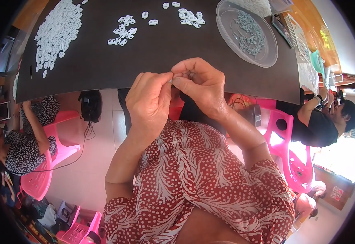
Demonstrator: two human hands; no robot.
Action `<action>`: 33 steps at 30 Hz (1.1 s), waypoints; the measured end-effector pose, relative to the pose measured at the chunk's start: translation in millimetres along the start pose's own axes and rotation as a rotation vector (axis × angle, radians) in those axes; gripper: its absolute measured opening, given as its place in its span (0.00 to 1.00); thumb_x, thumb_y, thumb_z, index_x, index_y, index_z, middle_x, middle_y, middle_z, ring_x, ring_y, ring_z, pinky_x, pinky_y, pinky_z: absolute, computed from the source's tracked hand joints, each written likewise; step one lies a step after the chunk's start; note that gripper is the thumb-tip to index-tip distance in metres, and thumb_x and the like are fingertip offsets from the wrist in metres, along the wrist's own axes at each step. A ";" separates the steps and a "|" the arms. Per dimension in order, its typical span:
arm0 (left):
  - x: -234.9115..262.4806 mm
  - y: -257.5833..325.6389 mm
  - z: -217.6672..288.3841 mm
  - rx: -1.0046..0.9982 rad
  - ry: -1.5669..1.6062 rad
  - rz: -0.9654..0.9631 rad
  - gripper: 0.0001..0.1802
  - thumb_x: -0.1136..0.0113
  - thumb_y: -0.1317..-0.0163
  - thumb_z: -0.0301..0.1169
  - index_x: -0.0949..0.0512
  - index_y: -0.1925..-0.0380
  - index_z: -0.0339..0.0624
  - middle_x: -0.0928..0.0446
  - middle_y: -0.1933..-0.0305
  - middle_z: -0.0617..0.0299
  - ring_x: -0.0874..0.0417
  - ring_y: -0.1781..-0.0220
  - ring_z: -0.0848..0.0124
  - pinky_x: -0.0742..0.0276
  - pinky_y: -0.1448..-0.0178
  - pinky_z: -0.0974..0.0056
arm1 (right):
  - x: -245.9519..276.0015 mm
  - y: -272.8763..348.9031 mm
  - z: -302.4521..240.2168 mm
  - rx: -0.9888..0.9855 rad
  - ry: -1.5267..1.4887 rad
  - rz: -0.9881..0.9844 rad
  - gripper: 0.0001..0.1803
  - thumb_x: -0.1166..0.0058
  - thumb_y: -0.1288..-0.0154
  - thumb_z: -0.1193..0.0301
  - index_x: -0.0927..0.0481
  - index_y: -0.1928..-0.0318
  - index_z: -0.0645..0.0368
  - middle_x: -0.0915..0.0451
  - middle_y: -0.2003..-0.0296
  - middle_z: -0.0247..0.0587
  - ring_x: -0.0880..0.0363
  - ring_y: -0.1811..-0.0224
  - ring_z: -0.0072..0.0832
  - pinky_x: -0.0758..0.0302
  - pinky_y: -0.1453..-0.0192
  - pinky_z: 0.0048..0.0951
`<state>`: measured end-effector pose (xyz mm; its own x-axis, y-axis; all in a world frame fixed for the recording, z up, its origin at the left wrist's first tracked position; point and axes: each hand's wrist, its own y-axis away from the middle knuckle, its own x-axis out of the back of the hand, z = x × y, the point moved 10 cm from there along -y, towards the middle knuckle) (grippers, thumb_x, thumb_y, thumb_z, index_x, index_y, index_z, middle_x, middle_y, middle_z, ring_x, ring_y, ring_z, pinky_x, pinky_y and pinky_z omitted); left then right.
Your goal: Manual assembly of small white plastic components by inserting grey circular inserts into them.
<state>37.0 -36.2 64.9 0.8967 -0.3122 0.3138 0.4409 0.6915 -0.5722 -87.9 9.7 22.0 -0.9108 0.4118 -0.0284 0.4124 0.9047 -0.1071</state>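
My left hand (149, 101) and my right hand (198, 83) meet fingertip to fingertip over the near edge of a dark table (153, 61). Between the pinched fingers sits a tiny pale piece (172, 80), mostly hidden, so which hand grips it is unclear. On the table lie small white oval plastic parts: a big heap (57, 32) at the far left, a small cluster (122, 34) in the middle and another cluster (190, 18) further right. A clear round plastic dish (246, 32) with several small grey metal pieces (248, 34) stands at the right.
Pink plastic chairs stand at the left (49, 162) and the right (287, 142). A person in a dotted dress (27, 142) sits at the left, another in a black shirt (320, 122) at the right. A black bag (90, 105) and cables hang under the table.
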 end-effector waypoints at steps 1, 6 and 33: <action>-0.4 1.3 0.9 -0.014 -0.010 0.005 0.11 0.38 0.52 0.13 0.22 0.67 0.34 0.24 0.73 0.57 0.23 0.72 0.64 0.28 0.69 0.65 | -0.9 0.7 3.9 -0.043 -0.034 -0.004 0.09 0.45 0.42 0.81 0.24 0.59 0.65 0.23 0.70 0.31 0.28 0.71 0.12 0.27 0.68 0.17; 3.6 2.2 -5.1 0.055 0.041 0.001 0.10 0.39 0.50 0.14 0.22 0.66 0.34 0.24 0.72 0.57 0.23 0.72 0.67 0.28 0.69 0.67 | -2.7 0.3 5.1 -0.043 -0.026 -0.022 0.09 0.45 0.41 0.80 0.24 0.59 0.66 0.22 0.69 0.33 0.25 0.70 0.14 0.25 0.67 0.18; 0.5 4.4 -40.4 0.302 0.291 -0.004 0.10 0.40 0.41 0.20 0.21 0.59 0.33 0.27 0.67 0.67 0.28 0.69 0.81 0.32 0.65 0.77 | -8.2 -22.8 -13.0 0.043 0.250 -0.147 0.07 0.48 0.38 0.74 0.23 0.67 0.67 0.24 0.76 0.36 0.26 0.71 0.19 0.28 0.67 0.23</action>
<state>41.0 -59.7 31.9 0.8874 -0.4566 0.0635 0.4525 0.8363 -0.3096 -89.6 -12.9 37.6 -0.9258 0.2959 0.2352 0.2707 0.9533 -0.1338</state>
